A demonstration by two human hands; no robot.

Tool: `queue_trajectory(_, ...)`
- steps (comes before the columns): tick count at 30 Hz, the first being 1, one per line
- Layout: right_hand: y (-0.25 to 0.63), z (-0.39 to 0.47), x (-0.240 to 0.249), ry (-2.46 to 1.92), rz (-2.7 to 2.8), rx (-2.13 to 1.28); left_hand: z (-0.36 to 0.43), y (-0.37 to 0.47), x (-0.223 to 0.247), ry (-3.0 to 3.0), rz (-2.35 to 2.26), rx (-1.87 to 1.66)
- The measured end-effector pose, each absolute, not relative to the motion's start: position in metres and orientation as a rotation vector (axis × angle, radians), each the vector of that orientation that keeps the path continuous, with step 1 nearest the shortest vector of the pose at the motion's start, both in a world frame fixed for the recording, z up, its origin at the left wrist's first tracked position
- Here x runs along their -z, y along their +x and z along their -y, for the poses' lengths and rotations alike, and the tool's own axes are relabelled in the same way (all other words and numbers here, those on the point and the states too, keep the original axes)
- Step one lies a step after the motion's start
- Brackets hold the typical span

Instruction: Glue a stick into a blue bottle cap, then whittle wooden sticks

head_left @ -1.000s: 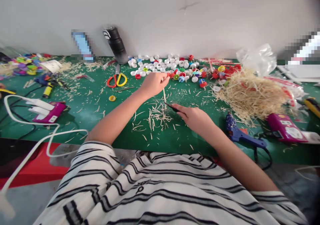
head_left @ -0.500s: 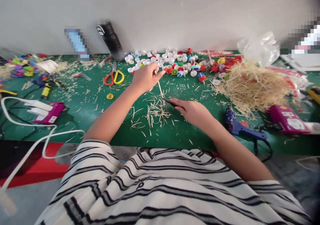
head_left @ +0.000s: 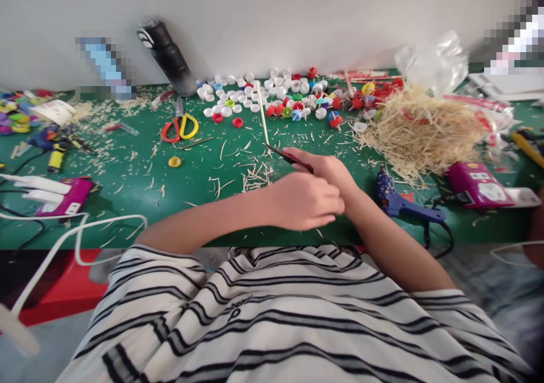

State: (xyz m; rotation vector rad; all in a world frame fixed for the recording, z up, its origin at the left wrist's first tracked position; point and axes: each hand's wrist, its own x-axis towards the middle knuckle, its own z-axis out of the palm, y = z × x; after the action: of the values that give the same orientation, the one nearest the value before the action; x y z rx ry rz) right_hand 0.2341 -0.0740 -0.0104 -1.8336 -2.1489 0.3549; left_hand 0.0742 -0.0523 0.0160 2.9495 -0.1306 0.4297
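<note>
My right hand (head_left: 325, 170) is wrapped round a dark-handled knife (head_left: 283, 155), its blade pointing up and left. The blade tip meets the lower end of a thin pale stick (head_left: 262, 114), which reaches up among the bottle caps. My left hand (head_left: 308, 201) is by my right wrist, nearer my body, its fingers curled and pointing right; whether it holds anything is hidden. Pale wood shavings (head_left: 257, 177) lie in a small heap on the green table (head_left: 229, 162), just beyond my left forearm.
Many bottle caps (head_left: 278, 88) spread along the wall. Scissors (head_left: 181, 127) and a black bottle (head_left: 168, 57) stand left of them. On the right are a straw heap (head_left: 425, 133), a blue glue gun (head_left: 403, 204) and a purple box (head_left: 478, 184). White cables (head_left: 63, 241) cross the left side.
My left hand has let go of the stick's upper end and come back to my right wrist. My right hand keeps the knife at the stick's lower end. The view has shifted slightly.
</note>
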Motion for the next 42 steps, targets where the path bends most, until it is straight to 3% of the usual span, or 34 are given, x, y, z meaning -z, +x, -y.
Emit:
queue_trajectory(11,0.233,0.076,0.015,-1.749,2.037,-0.360,0.093,0.080,0.026,2.996,0.285,-0.437)
queue_trajectory(21,0.234,0.078,0.014,-1.747,1.999,-0.376,0.100,0.080,0.026,2.995,0.338,-0.159)
queue_trajectory(30,0.236,0.078,0.011,-1.776,1.985,-0.377,0.108,0.076,0.037,2.999,0.371,-0.347)
queue_trajectory(42,0.237,0.077,0.013,-1.777,2.001,-0.335,0.114,0.080,0.035,3.043,0.310,-0.201)
